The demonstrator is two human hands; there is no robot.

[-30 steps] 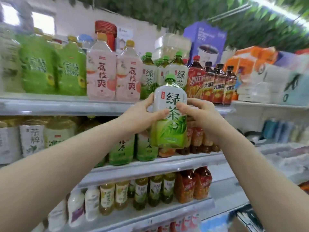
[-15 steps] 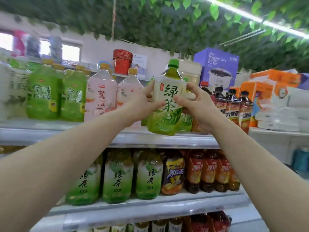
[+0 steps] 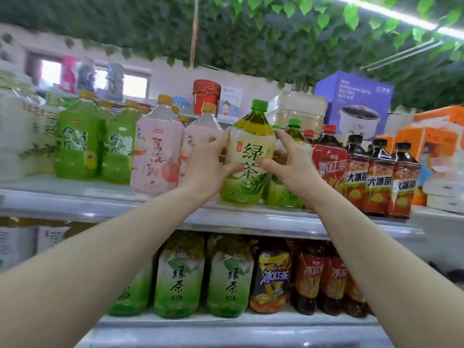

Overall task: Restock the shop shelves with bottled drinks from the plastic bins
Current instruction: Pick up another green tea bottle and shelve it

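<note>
Far left on the top shelf (image 3: 120, 204) stand the green bottles (image 3: 75, 141), then the pink bottles (image 3: 157, 156), both rows undisturbed. Next comes the left hand (image 3: 208, 164), wrapped round the left flank of the green tea bottle (image 3: 248, 156) with its thumb across the label. A second ago this bottle hung lower, in front of the row on the shelf below (image 3: 175, 322). Half a second ago it had been raised to top-shelf height and was tipped. Now it is nearly upright with its base at the front lip of the top shelf, in the gap beside the pink bottles; whether the base bears on the shelf I cannot tell. The right hand (image 3: 288, 164) clamps the other flank, thumb on the label and fingers spread over the shoulder, so both hands are closed on the one bottle. Behind that hand a second green tea bottle (image 3: 283, 194) already stands, then the red iced tea bottle (image 3: 329, 167) and the dark bottles (image 3: 376, 179). By my reading the lift is over and the placing has begun: this bottle needs only a push back into its row and a release.
</note>
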